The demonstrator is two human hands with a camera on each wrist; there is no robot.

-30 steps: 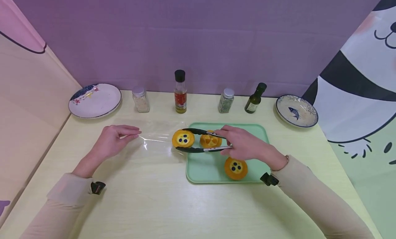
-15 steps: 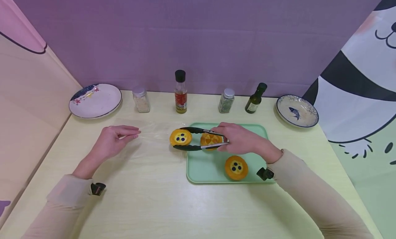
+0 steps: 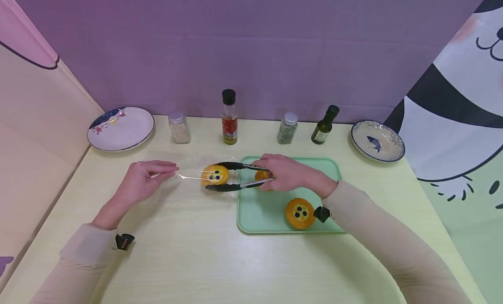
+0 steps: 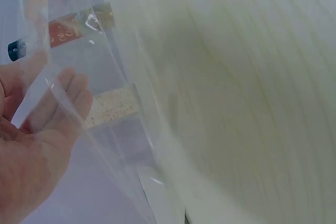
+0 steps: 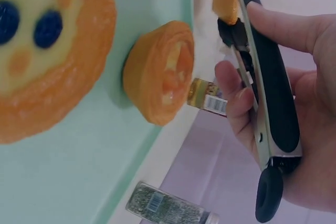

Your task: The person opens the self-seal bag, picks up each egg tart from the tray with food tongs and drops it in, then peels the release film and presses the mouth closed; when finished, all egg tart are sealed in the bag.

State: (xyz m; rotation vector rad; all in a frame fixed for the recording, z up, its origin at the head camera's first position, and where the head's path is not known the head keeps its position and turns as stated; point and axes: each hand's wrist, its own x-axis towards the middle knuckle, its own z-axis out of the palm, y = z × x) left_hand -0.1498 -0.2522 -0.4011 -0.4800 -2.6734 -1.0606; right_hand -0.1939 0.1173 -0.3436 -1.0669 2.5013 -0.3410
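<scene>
My left hand (image 3: 145, 179) pinches the edge of a clear plastic bag (image 4: 113, 145) between thumb and fingertips. My right hand (image 3: 291, 171) grips metal tongs (image 5: 273, 72) with black handles and black tips. Between those tips sits a yellow-orange tart (image 3: 214, 175) with dark blueberries, left of the green tray. The bag's film and its shiny creases overlap this tart in the head view. A second tart (image 5: 160, 72), topped with orange pieces, is on the tray, partly hidden under the tongs and right hand. Nearer me on the tray lies another blueberry tart (image 3: 300, 213).
The green tray (image 3: 255, 219) lies right of centre on the pale table. Along the back stand a white plate (image 3: 122, 131), a pink-salt jar (image 3: 179, 129), a red-labelled bottle (image 3: 229, 122), a herb jar (image 3: 287, 129), a dark green bottle (image 3: 324, 127) and a fish-patterned plate (image 3: 377, 140).
My right hand has moved left with the tongs and tart, carrying the tart off the tray's edge and further across the bag. The left hand has stayed almost still.
</scene>
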